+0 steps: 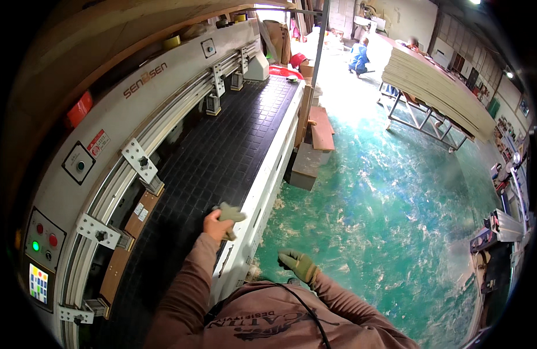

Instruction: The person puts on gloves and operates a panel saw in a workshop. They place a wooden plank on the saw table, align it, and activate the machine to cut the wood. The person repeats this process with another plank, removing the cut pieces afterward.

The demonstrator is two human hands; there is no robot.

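Observation:
My bare left hand (212, 225) is closed around a grey-green work glove (230, 214), over the near side of a black segmented conveyor bed (216, 151). My right hand (300, 264) wears a green glove and hangs to the right of the machine, above the floor. Its fingers are curled together, and nothing shows in them. Two brown wooden strips, one farther along (141, 214) and one nearer (114, 273), lie end to end on the bed's left side, beside the clamp brackets (141, 161).
The pale machine housing (114, 125) bears a lit button panel (44, 238) at left. Boxes and boards (309, 166) stand beyond the bed's right edge. A tall stack of boards (431, 87) rests on a wheeled metal frame at back right; a person in blue (358, 57) crouches near it.

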